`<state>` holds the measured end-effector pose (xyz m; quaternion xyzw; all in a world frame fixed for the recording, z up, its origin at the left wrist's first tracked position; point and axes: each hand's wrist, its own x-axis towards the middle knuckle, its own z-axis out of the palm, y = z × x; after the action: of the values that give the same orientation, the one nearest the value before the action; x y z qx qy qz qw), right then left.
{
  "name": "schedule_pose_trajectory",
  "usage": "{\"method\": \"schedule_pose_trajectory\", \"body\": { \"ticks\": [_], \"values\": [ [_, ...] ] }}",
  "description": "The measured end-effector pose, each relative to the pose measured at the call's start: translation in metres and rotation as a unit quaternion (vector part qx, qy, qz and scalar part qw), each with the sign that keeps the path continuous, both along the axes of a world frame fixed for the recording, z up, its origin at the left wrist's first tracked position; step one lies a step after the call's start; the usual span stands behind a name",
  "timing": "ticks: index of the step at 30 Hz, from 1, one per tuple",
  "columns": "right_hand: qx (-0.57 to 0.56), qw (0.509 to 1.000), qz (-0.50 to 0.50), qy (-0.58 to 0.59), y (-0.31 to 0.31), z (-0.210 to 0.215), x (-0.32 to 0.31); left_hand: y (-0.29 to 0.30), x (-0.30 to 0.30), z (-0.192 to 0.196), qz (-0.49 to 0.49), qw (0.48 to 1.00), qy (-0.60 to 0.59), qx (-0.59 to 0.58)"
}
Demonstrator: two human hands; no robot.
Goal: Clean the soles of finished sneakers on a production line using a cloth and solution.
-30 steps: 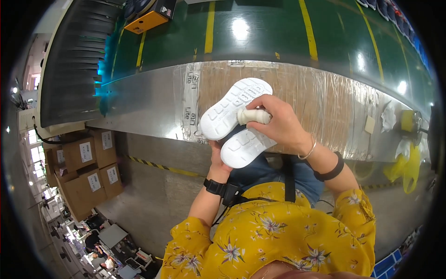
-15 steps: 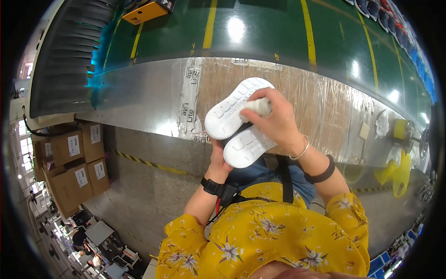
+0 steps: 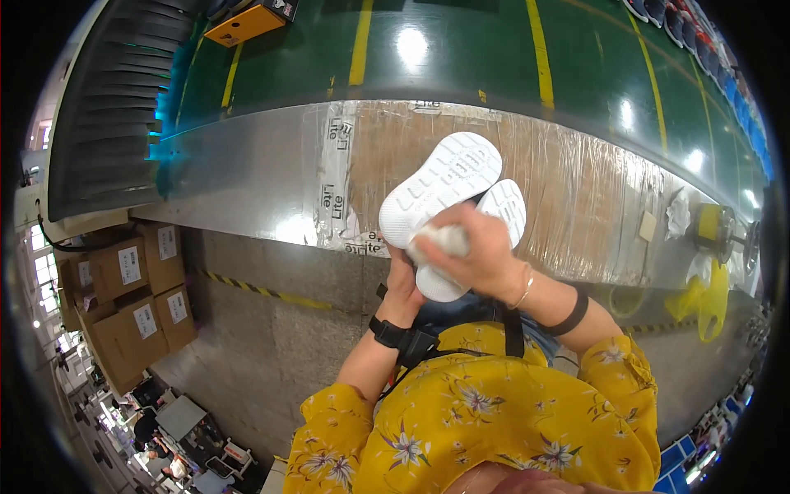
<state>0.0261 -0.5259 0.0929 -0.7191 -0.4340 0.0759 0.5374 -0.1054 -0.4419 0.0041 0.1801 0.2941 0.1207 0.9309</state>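
Observation:
A pair of shoes is turned with white soles up, close to the bench's near edge. One sole (image 3: 461,165) lies to the left; the other shoe's sole (image 3: 507,211) is beside it, its middle covered by my right hand. My left hand (image 3: 401,276) grips the pair at the near end, its fingers partly hidden underneath. My right hand (image 3: 487,255) is closed round a white wad (image 3: 445,240) that looks like bunched cloth, slightly blurred. That wad is over the near part of the soles; whether it touches them I cannot tell.
A brown board under clear film (image 3: 559,173) covers the metal bench. Beyond runs a green conveyor belt (image 3: 461,49) with an orange box (image 3: 247,25). A tape roll on a holder (image 3: 714,230) and a yellow bag (image 3: 704,305) are at right. Cartons (image 3: 123,280) stand at left.
The white wad and my right hand have moved toward me along the soles. Both shoes have shifted right and turned somewhat in my left hand.

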Motion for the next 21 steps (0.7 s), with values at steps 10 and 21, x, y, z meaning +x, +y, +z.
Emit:
{"method": "schedule_pose_trajectory", "body": {
  "ticks": [10,21],
  "values": [
    [0.041,0.994,-0.028,-0.101,0.015,0.003,-0.006,0.004,-0.013,-0.015,-0.014,0.998,-0.035,-0.044],
    [-0.142,0.962,-0.226,-0.063,-0.005,-0.045,0.112,0.006,-0.003,0.01,-0.056,0.997,0.033,0.033]
  ]
}}
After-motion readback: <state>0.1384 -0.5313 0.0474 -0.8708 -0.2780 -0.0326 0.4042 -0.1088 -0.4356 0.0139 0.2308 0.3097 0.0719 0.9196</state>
